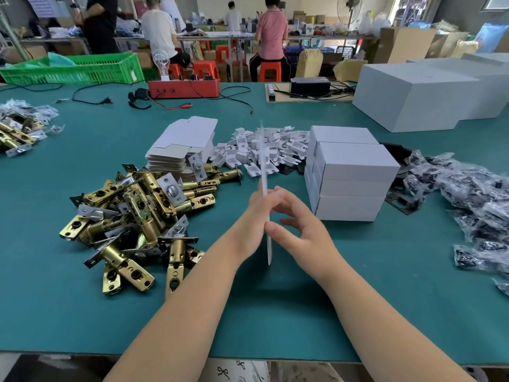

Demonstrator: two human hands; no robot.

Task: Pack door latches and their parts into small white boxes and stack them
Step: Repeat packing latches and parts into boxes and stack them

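Note:
Both hands hold one flat, unfolded white box blank point(265, 166) edge-on above the green table. My left hand point(254, 213) presses against its left face. My right hand point(296, 220) pinches it from the right with thumb and fingers. A heap of brass door latches point(137, 213) lies to the left. Behind it is a stack of flat box blanks point(183, 144), and a pile of small white card inserts point(264, 150) lies at the centre back. Packed small white boxes point(349, 175) are stacked to the right. Bagged black parts point(473, 199) lie at the far right.
More latches and bags point(22, 128) lie at the far left. A red power unit point(184, 88) with cables, a green crate point(74, 68) and large white cartons point(429, 95) line the back of the table. People work at benches beyond.

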